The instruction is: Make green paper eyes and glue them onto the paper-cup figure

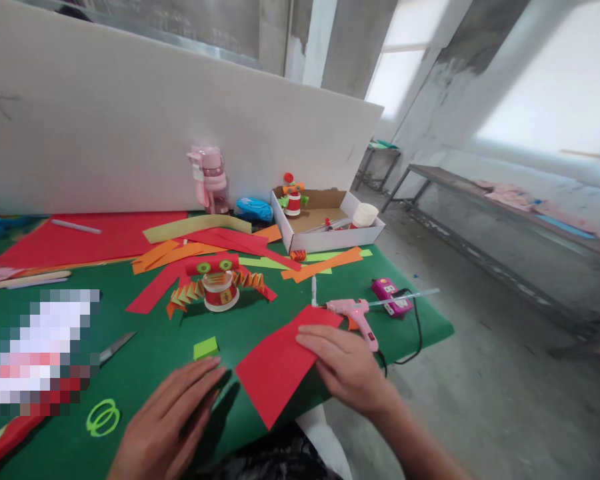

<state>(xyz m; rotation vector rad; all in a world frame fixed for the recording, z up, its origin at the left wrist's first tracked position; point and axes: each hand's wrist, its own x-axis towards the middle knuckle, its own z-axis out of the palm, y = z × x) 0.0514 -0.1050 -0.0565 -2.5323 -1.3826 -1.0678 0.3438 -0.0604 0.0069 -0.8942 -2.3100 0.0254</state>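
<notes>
My right hand (347, 367) pinches the right side of a red paper sheet (279, 363), which hangs over the table's front edge. My left hand (173, 417) rests low on the left with its fingers together and slightly curved; whether anything is under them is hidden. Just beyond its fingertips lies a small green paper piece (206, 348). A paper-cup figure (220, 291) with a red roll head, green ring eyes and folded orange arms stands behind. Beyond my right hand is a pink glue gun (356, 313), with a clear glue stick in its back.
Green rings (103, 418) and a knife (116, 347) lie left. Paper strips (180, 253), a pink bottle (211, 179), a blue packet (254, 209) and a white box (330, 239) with another figure stand farther back. A purple device (392, 298) with a black cord is at the right edge.
</notes>
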